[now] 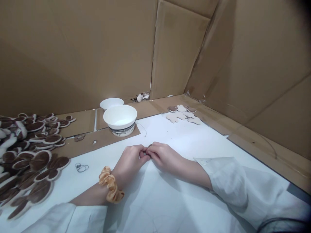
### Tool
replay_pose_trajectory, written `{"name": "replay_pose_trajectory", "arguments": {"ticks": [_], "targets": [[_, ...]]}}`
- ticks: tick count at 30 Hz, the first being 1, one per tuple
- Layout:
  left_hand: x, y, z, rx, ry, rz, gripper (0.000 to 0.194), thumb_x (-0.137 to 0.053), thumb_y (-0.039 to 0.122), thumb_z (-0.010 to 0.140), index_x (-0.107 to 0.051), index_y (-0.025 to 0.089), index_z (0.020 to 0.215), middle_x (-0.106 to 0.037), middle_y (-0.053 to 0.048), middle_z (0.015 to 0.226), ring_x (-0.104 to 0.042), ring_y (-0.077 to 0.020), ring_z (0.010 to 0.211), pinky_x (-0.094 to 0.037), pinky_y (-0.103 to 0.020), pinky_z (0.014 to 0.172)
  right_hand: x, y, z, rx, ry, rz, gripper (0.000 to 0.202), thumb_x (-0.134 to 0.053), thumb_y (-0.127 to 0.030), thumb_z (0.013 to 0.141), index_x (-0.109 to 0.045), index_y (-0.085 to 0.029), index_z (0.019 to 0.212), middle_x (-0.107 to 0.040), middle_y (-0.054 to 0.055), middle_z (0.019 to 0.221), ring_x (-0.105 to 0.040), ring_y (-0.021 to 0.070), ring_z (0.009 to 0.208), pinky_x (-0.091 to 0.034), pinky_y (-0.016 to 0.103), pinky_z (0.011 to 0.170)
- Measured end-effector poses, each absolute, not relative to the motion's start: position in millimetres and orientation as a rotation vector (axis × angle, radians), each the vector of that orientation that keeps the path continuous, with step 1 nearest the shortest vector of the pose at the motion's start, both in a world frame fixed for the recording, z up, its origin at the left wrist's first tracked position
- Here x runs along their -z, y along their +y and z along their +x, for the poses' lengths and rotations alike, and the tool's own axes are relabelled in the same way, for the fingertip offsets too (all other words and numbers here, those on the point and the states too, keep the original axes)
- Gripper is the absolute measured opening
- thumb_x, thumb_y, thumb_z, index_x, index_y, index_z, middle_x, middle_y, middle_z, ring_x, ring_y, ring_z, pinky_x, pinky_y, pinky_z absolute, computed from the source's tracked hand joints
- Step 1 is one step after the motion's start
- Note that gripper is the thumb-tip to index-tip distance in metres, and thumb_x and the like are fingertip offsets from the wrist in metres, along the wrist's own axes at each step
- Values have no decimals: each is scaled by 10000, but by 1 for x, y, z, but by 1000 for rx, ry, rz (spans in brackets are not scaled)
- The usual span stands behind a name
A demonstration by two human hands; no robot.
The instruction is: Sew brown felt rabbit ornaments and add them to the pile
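My left hand (132,158) and my right hand (163,156) meet over the white tabletop (184,194), fingertips pinched together. A dark brown edge shows between the fingers, but most of it is hidden and I cannot make out what it is. An orange scrunchie (109,185) circles my left wrist. Beyond the hands stands a white bowl (120,116) with dark thread (123,130) wound round its lower part. Several flat cream and brown fabric pieces (181,115) lie at the far right of the tabletop.
Brown plush pieces with cream edges (41,160) are heaped along the left. A loose coil of dark thread (82,167) lies near them. Behind the front bowl stands a second white bowl (111,103). Cardboard walls (97,48) enclose the back and right.
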State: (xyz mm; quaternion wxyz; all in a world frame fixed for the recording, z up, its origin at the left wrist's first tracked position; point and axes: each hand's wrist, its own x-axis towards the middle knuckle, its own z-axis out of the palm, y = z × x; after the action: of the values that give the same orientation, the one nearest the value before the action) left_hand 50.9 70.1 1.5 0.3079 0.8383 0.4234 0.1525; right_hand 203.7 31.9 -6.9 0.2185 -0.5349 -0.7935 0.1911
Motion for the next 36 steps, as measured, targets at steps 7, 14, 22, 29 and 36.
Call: {"name": "replay_pose_trajectory", "arguments": {"ticks": [7,14,22,29,36], "targets": [[-3,67,53,-397,1120,2235,168,-452,207,761,-611,166,725,-573,2,632,-487,-129,602,-316,-227,584,-2,31,204,-500,-2231,-1665,238,-386,-95,820,-621,-122,788,-591,74,781,-531,125,669,-406,246,641],[-4,67,55,-374,1173,2258,183,-437,213,767,-543,173,623,-540,12,584,-454,-124,568,-292,-229,550,-2,26,219,-457,-2198,-1649,238,-389,-74,788,-606,-154,733,-568,44,705,-486,110,605,-358,214,564],[-4,67,59,-339,1214,2399,190,-414,156,756,-511,182,594,-576,-4,598,-498,-145,581,-291,-238,532,1,26,226,-374,-2227,-1693,242,-350,-84,798,-558,-149,692,-547,40,680,-470,107,576,-331,224,539],[-8,68,66,-299,1261,2673,220,-409,107,734,-582,185,623,-643,-38,682,-567,-185,661,-305,-258,542,2,28,230,-432,-2189,-1678,243,-330,-125,832,-512,-154,674,-566,42,712,-501,118,636,-360,239,593],[-10,74,68,-329,1204,2673,228,-414,102,721,-588,183,598,-640,-22,635,-551,-156,610,-292,-249,536,1,30,234,-537,-2047,-1710,216,-366,-166,831,-560,-163,735,-597,52,797,-534,140,718,-386,251,641]]}}
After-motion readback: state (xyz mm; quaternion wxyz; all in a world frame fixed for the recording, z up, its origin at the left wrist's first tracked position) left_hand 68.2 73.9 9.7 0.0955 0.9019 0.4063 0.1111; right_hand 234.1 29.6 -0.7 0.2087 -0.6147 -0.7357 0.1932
